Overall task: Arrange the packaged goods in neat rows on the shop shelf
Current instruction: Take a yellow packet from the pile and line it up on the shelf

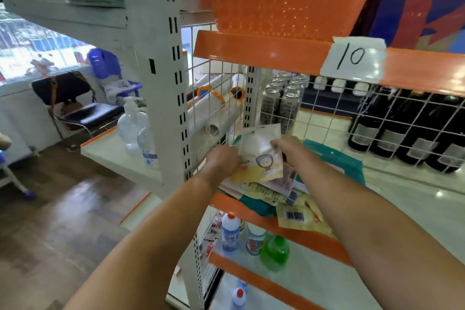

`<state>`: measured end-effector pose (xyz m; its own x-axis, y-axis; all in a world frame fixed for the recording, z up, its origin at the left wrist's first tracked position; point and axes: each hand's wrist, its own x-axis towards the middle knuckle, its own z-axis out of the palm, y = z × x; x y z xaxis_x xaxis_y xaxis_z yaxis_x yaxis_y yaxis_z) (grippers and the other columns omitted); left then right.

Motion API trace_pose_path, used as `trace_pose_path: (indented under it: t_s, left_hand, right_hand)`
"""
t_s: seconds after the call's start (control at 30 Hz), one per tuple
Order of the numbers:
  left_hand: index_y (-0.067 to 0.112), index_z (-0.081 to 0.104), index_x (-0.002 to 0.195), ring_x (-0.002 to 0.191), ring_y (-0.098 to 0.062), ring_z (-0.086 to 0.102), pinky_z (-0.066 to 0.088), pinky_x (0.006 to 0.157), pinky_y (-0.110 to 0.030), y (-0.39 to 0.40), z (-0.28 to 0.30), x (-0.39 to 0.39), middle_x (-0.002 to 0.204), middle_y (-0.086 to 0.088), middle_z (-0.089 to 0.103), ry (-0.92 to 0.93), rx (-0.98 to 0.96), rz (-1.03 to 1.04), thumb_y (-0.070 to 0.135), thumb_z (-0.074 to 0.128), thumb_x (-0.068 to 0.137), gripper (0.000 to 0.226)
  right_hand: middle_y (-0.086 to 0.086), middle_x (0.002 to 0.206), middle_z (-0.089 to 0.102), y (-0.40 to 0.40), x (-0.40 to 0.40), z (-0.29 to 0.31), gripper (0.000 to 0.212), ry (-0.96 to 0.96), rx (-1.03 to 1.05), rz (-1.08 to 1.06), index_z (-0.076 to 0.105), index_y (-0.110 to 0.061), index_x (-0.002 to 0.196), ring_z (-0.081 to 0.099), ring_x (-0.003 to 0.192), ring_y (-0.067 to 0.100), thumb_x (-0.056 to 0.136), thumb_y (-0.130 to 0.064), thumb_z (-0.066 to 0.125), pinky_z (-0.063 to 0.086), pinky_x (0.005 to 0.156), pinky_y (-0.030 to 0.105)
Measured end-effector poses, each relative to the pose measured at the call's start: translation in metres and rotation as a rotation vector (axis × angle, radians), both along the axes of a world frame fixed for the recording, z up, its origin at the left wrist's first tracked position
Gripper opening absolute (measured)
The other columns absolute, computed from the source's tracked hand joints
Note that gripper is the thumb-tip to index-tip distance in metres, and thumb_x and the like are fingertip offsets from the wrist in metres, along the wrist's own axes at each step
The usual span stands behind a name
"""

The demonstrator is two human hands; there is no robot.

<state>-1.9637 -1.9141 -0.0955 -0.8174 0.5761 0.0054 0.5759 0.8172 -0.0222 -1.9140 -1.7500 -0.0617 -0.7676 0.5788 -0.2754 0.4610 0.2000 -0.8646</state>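
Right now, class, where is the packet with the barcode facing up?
In the head view, the barcode packet lies at the front lip of the middle shelf, right of centre, below the pile of packets, under the right forearm.

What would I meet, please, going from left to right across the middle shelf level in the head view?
Clear pump bottle → plastic film rolls → left hand → pale pouch held in both hands → right hand → teal packets → dark bottles.
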Motion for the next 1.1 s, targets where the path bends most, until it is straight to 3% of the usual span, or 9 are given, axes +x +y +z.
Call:
trace_pose_path:
  t_s: [0.13,0.23,0.33,0.4,0.57,0.7,0.83,0.9,1.1]
  left_hand:
    - [0.006,0.056,0.117,0.101,-0.029,0.061,0.053,0.082,-0.038,0.011,0.008,0.001,0.114,-0.011,0.061,-0.01,0.176,-0.066,0.015,0.035,0.101,0.028]
    - [0.006,0.061,0.11,0.102,-0.03,0.06,0.052,0.085,-0.039,0.022,0.011,0.006,0.114,-0.012,0.062,0.007,0.202,-0.115,0.018,0.032,0.101,0.032]
    - [0.009,0.064,0.101,0.101,-0.03,0.059,0.051,0.085,-0.039,0.04,0.008,0.01,0.11,-0.011,0.064,0.03,0.18,-0.177,0.026,0.035,0.098,0.034]
    - [0.01,0.063,0.108,0.104,-0.03,0.058,0.049,0.085,-0.036,0.053,0.007,0.022,0.112,-0.009,0.062,0.021,0.172,-0.23,0.024,0.036,0.098,0.032]
    - [0.01,0.056,0.117,0.111,-0.031,0.05,0.04,0.088,-0.041,0.088,0.0,0.055,0.12,-0.012,0.057,0.069,0.137,-0.359,0.027,0.031,0.1,0.034]
    - [0.012,0.053,0.118,0.106,-0.03,0.053,0.041,0.076,-0.038,0.116,0.0,0.084,0.119,-0.011,0.057,0.092,0.068,-0.485,0.025,0.029,0.102,0.033]
    - [0.014,0.051,0.124,0.114,-0.029,0.05,0.042,0.092,-0.041,0.141,-0.001,0.111,0.125,-0.009,0.055,0.087,0.082,-0.584,0.03,0.033,0.101,0.033]
    - [0.013,0.052,0.122,0.112,-0.027,0.051,0.043,0.09,-0.04,0.154,-0.002,0.121,0.125,-0.008,0.056,0.096,0.105,-0.637,0.03,0.034,0.101,0.033]
    - [0.01,0.054,0.119,0.11,-0.029,0.048,0.041,0.086,-0.041,0.198,-0.002,0.17,0.12,-0.012,0.054,0.038,0.05,-0.75,0.03,0.032,0.101,0.035]
  right_hand:
    - [0.014,0.078,0.054,0.011,0.023,0.003,0.031,0.103,-0.167,-0.165,0.054,0.008,0.117,0.054,0.067,0.025,0.089,-0.004,0.059,0.043,0.058,0.029]
    - [0.012,0.075,0.049,0.019,0.043,0.004,0.021,0.143,-0.221,-0.286,0.052,-0.001,0.108,0.045,0.059,0.021,0.089,-0.006,0.061,0.036,0.049,0.028]
    - [0.019,0.092,0.054,0.035,0.069,-0.007,0.024,0.169,-0.234,-0.377,0.055,0.006,0.103,0.051,0.066,0.026,0.086,-0.008,0.064,0.04,0.056,0.031]
    - [0.019,0.097,0.054,0.044,0.089,-0.015,0.015,0.192,-0.241,-0.429,0.058,0.005,0.096,0.05,0.063,0.024,0.087,-0.005,0.061,0.041,0.055,0.031]
    - [0.022,0.094,0.059,0.069,0.137,-0.025,0.033,0.156,-0.205,-0.617,0.057,0.008,0.113,0.055,0.069,0.027,0.084,-0.007,0.064,0.047,0.063,0.033]
    - [0.018,0.091,0.054,0.085,0.178,-0.029,0.014,0.109,-0.21,-0.687,0.055,-0.002,0.09,0.048,0.061,0.023,0.086,-0.012,0.065,0.044,0.064,0.031]
    - [0.02,0.1,0.06,0.107,0.215,-0.036,0.031,0.17,-0.21,-0.791,0.059,0.005,0.108,0.059,0.084,0.031,0.083,-0.011,0.068,0.052,0.081,0.04]
    - [0.021,0.102,0.061,0.118,0.234,-0.036,0.035,0.178,-0.216,-0.833,0.059,0.005,0.114,0.06,0.088,0.031,0.083,-0.01,0.068,0.052,0.087,0.043]
    - [0.013,0.075,0.057,0.145,0.295,-0.033,0.007,0.247,-0.258,-0.938,0.058,-0.002,0.084,0.055,0.064,0.024,0.086,-0.006,0.064,0.048,0.063,0.035]
